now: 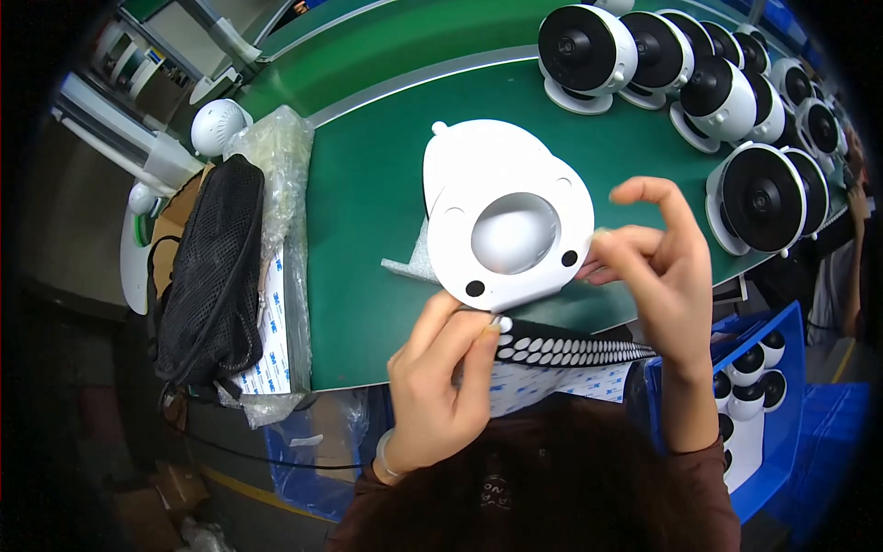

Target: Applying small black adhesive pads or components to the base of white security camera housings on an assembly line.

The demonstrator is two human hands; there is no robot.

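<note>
A white camera [441, 207] lies on the green bench with its base turned up. The base is rounded with a circular opening, and two round black pads are on its near edge. My left hand [437, 377] is closed in a pinch on a black strip of round white pads [570, 351], just below the base; the strip trails to the right along the bench edge. My right hand [667, 276] has its index finger raised and bent, while the thumb and other fingers close on the right edge of the base. Some of those fingertips are hidden behind it.
Several white cameras with black round fronts [579, 51] stand at the back right. A black mesh bag [216, 276] and clear plastic wrap [280, 166] lie at the left. A piece of white foam [418, 258] sits by the camera. A blue bin [782, 432] with more cameras is at lower right.
</note>
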